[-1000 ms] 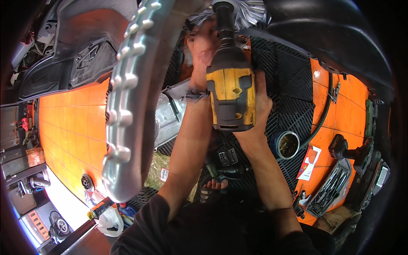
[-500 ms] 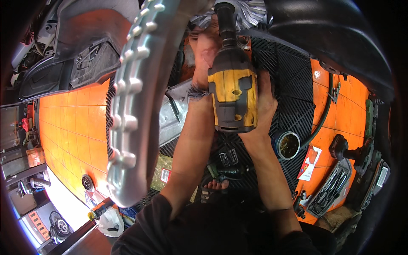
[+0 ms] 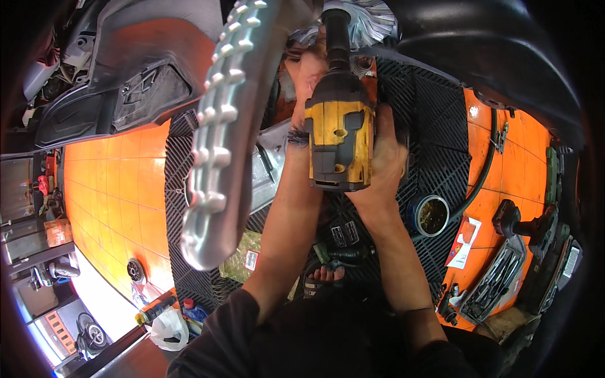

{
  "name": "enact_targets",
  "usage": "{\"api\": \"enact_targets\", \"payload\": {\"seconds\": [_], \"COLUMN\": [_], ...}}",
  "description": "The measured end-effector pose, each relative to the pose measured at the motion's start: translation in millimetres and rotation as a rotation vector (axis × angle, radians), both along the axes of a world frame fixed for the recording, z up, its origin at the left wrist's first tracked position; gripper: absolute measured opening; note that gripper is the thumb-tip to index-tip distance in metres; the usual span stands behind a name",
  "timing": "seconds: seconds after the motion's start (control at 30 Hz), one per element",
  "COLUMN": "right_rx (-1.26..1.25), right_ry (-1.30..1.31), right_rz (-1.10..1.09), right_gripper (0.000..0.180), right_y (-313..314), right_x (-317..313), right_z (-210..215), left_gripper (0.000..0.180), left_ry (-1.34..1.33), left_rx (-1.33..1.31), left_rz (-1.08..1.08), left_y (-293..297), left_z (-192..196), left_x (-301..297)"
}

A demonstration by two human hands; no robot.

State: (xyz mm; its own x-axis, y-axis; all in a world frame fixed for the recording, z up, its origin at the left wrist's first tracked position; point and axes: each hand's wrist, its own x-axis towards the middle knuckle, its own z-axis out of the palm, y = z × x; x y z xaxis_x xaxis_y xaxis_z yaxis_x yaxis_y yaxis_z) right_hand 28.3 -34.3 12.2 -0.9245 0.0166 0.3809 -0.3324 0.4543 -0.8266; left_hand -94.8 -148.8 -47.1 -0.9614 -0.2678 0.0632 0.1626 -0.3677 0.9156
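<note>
My right hand (image 3: 386, 160) is closed round the grip of a yellow and black cordless impact wrench (image 3: 340, 142). A long black socket (image 3: 337, 38) on its nose reaches up to the silver finned pulley (image 3: 367, 24), meeting it near the centre. My left hand (image 3: 309, 69) is beside the socket, close to the pulley's left lower edge. Its fingers are mostly hidden by the socket and shadow, so their grip cannot be made out. A large silver bar with raised studs (image 3: 220, 135) stands in the foreground, left of my left forearm.
Black ribbed mats (image 3: 435, 126) cover orange tiles (image 3: 116, 189). On the right are an open tin (image 3: 428, 214), a black hose (image 3: 484, 176), a second power tool (image 3: 523, 220) and a tray of sockets (image 3: 495, 277). Dark body panels (image 3: 485, 38) overhang above. A white plastic bag (image 3: 169, 329) lies lower left.
My viewpoint has shifted slightly, so the studded bar appears farther right and its lower end higher. The wrench remains up against the pulley, with my right hand still on it.
</note>
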Motion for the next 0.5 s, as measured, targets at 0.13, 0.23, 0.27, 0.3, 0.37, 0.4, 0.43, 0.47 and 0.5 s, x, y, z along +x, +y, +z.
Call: {"api": "enact_targets", "payload": {"seconds": [0.13, 0.23, 0.27, 0.3, 0.37, 0.4, 0.43, 0.47, 0.5], "right_rx": [-0.003, -0.017, -0.029, -0.042, 0.008, 0.030, 0.018, 0.010, 0.002], "right_ry": [-0.013, -0.037, -0.040, -0.043, -0.029, -0.022, -0.037, -0.048, -0.058], "right_rz": [-0.004, 0.003, 0.002, 0.002, -0.013, -0.016, -0.005, 0.005, 0.017], "right_gripper": [0.052, 0.050, 0.050, 0.049, 0.050, 0.050, 0.050, 0.051, 0.052], "right_y": [6.8, 5.2, 3.8, 3.0, 3.2, 3.1, 3.4, 5.0, 5.3], "right_x": [-0.7, -2.2, -1.4, -0.8, -1.9, -1.8, -1.0, -0.9, -0.7], "right_z": [-1.0, -3.3, -3.6, -3.8, -2.0, -0.8, 0.3, 2.5, 4.1], "left_gripper": [0.040, 0.041, 0.042, 0.042, 0.043, 0.043, 0.044, 0.044, 0.045], "left_ry": [-0.007, -0.009, -0.012, -0.012, -0.014, -0.014, -0.016, -0.016, -0.013], "left_rx": [0.048, 0.071, 0.090, 0.107, 0.130, 0.149, 0.157, 0.163, 0.179], "left_rz": [-0.006, 0.001, -0.003, -0.006, -0.008, -0.005, -0.003, 0.000, 0.007], "left_y": [3.4, 1.0, 1.9, 2.3, 1.5, 1.7, 0.4, -0.7, -3.1], "left_z": [0.3, 0.4, 0.3, 0.9, 1.2, 1.5, 0.7, 2.0, 2.8], "left_x": [-0.5, 1.3, 2.1, 2.7, 3.8, 3.6, 3.8, 4.6, 5.5]}}
